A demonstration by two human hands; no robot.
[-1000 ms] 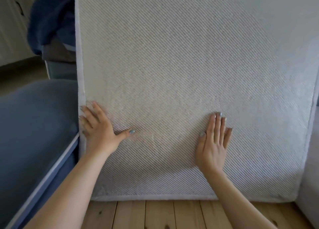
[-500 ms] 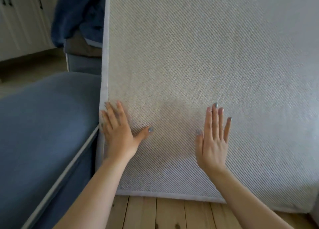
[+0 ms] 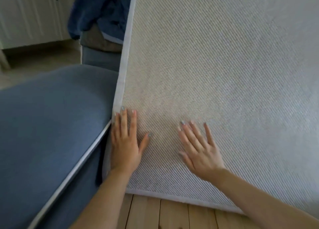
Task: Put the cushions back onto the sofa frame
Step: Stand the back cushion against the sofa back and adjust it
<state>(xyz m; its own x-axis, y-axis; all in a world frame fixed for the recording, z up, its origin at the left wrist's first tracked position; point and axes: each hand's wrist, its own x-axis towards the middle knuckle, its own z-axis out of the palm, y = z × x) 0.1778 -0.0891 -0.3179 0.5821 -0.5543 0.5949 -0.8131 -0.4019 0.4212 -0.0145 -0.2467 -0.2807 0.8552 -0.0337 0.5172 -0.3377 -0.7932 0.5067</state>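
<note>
Leaning cushion (image 3: 224, 73): propped on edge and tilted, filling most of the view, woven grey underside toward the camera, pale tape along its left and lower borders, lower border down on the floor.
Left hand (image 3: 125, 147): laid flat on the weave at the left border, fingers straight and close together, thumb splayed out, gripping nothing.
Right hand (image 3: 198, 151): flat against the weave near the lower middle, fingers straight and fanned apart, angled up to the left, holding nothing.
Blue cushion (image 3: 48, 125): lower left, white piping along its edge, meeting the left border just beside the left hand.
Floor (image 3: 164, 215): pale wooden boards, showing beneath the lower border.
Blanket (image 3: 96, 9): dark blue, heaped on a blue upholstered piece (image 3: 100, 59) behind the left border.
Cabinet (image 3: 31, 14): white, dark handles, far upper left, blurred.
</note>
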